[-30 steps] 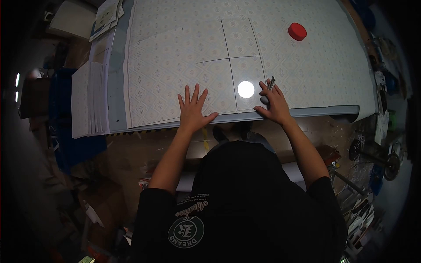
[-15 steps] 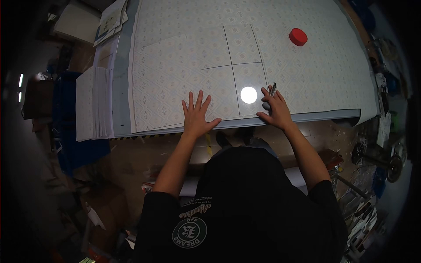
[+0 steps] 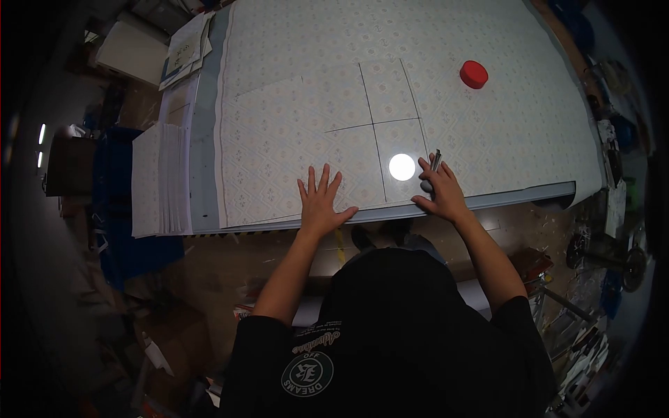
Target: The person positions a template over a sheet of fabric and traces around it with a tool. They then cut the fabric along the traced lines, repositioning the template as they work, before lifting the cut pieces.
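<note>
A large patterned paper sheet (image 3: pixel 272 139) covers the table, with dark straight lines crossing on it. My left hand (image 3: pixel 322 205) lies flat near the sheet's front edge, fingers spread and holding nothing. To the right, my right hand (image 3: pixel 443 191) rests on the sheet by the same edge. A slim silver pen-like tool (image 3: pixel 437 160) pokes out between its fingers; its grey rounded end shows near the thumb. Just left of that hand is a round, bright white spot (image 3: pixel 402 167), close to the drawn lines.
Farther back on the sheet sits a red round object (image 3: pixel 474 74). At the table's left end are a stack of folded sheets (image 3: pixel 159 181) and loose papers (image 3: pixel 187 52). A blue bin (image 3: pixel 115 209) stands below on the left. Clutter (image 3: pixel 585 355) fills the lower right.
The whole view has shifted, so table and hands appear lower and slightly to the right. Both hands keep nearly the same places on the sheet.
</note>
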Available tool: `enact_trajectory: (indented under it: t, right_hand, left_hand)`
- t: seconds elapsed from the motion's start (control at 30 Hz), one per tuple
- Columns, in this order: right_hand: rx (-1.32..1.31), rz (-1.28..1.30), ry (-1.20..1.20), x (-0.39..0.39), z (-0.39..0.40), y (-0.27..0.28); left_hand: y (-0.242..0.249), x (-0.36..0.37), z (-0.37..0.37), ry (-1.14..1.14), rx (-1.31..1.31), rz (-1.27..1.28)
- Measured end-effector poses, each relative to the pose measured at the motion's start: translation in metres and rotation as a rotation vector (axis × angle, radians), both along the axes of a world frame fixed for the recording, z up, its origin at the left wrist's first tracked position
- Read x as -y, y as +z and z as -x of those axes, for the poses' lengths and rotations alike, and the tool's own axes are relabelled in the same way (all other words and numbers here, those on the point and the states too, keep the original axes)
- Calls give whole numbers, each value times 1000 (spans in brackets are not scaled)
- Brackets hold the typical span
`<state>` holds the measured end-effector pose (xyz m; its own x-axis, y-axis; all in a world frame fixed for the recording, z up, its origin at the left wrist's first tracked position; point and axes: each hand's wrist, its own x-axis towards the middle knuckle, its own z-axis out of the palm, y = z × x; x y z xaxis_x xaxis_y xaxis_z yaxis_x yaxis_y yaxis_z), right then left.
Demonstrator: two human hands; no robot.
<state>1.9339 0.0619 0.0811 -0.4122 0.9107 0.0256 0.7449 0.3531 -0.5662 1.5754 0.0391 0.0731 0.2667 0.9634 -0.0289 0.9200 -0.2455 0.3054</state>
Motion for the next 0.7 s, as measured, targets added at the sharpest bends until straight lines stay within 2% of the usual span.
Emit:
enact_trajectory:
  t: [0.7]
  right_hand:
    - [-25, -11, -11, 0, 0, -1]
  left_hand:
    - [-2, 0, 2, -10, -14, 20]
